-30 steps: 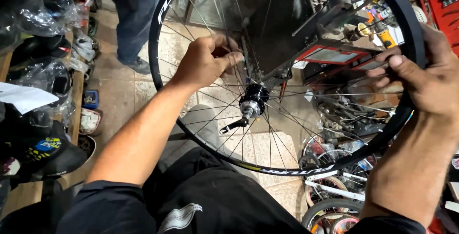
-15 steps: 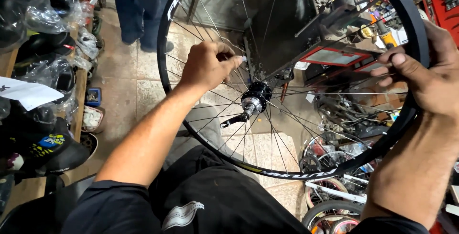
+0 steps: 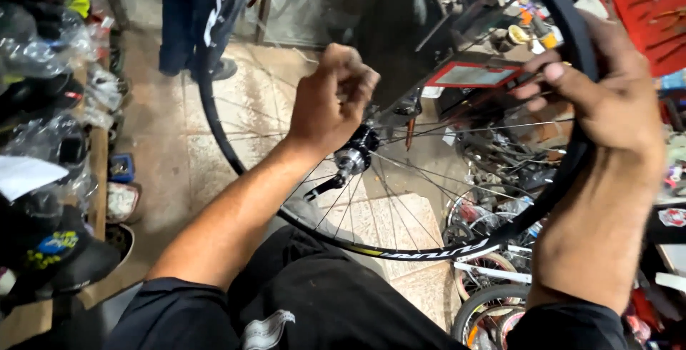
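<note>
I hold a black bicycle wheel rim (image 3: 214,117) with thin steel spokes (image 3: 411,210) upright over my lap. My right hand (image 3: 607,96) grips the rim on its right side, fingers curled around it. My left hand (image 3: 332,100) is closed around spokes just above the black hub (image 3: 357,146), fingers pinched together. A short axle (image 3: 321,187) sticks out of the hub toward me. Part of the rim's right side is hidden behind my right hand.
Shelves at the left hold bagged black items (image 3: 50,57). A person in jeans (image 3: 182,25) stands at the back. A red tool board (image 3: 647,0) hangs at top right. Other bicycle wheels (image 3: 493,300) lie on the floor at lower right. The floor is tiled (image 3: 396,232).
The wheel has shifted right and closer in view. My left hand slid along the spokes toward the hub and closed tighter. My right hand stays on the rim.
</note>
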